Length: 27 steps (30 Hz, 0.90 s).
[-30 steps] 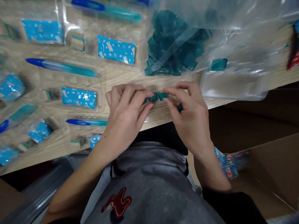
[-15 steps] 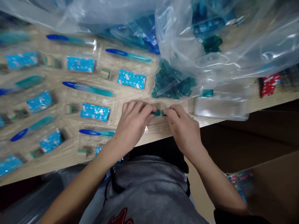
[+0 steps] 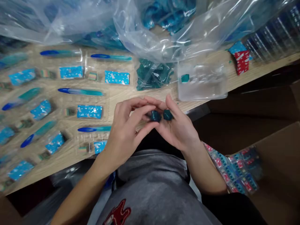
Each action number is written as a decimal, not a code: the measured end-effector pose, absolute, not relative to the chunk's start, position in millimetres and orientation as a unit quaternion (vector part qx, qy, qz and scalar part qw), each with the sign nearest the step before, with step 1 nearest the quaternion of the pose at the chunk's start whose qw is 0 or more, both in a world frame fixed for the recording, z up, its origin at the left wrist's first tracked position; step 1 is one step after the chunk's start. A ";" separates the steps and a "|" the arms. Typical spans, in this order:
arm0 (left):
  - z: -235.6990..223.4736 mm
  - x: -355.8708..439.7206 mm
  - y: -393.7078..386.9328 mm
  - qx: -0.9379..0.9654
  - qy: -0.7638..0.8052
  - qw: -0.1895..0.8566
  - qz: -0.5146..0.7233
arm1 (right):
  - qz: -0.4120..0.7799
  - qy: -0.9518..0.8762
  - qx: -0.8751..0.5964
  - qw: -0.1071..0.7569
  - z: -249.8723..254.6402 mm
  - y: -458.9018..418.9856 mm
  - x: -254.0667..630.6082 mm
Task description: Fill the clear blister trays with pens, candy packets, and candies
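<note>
Teal plastic piece (image 3: 155,116) pinched by left hand (image 3: 124,134), nearly closed. Matching piece (image 3: 168,114) held just beside it in half-open right hand (image 3: 179,128)

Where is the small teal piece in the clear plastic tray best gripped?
Pinch the teal piece by its long edges from above with the right hand: it is small, looks flat and lies near the clear plastic tray's left wall, which blocks a side approach.

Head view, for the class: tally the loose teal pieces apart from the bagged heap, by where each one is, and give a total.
Teal piece in the left hand: 1
Teal piece in the right hand: 1
Teal piece on the clear plastic tray: 1
Total: 3
</note>
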<state>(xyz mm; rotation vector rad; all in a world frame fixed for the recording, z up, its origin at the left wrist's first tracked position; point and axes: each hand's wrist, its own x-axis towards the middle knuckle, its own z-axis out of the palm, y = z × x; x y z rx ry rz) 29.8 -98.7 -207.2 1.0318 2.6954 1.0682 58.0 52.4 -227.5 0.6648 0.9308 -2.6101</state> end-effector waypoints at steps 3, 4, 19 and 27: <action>-205.0 30.3 -100.3 0.307 0.871 0.026 0.383 | -0.905 0.357 0.189 0.132 -225.8 52.1 66.7; -204.1 30.2 -101.5 0.294 0.865 0.031 0.406 | -0.904 0.371 0.174 0.123 -226.1 52.6 70.0; -206.0 30.4 -113.3 0.266 0.840 0.138 0.453 | -0.779 0.614 0.117 0.054 -225.6 58.0 93.5; -207.8 39.0 -102.9 0.193 0.772 0.322 0.512 | -0.843 0.516 0.085 0.124 -237.8 75.9 105.5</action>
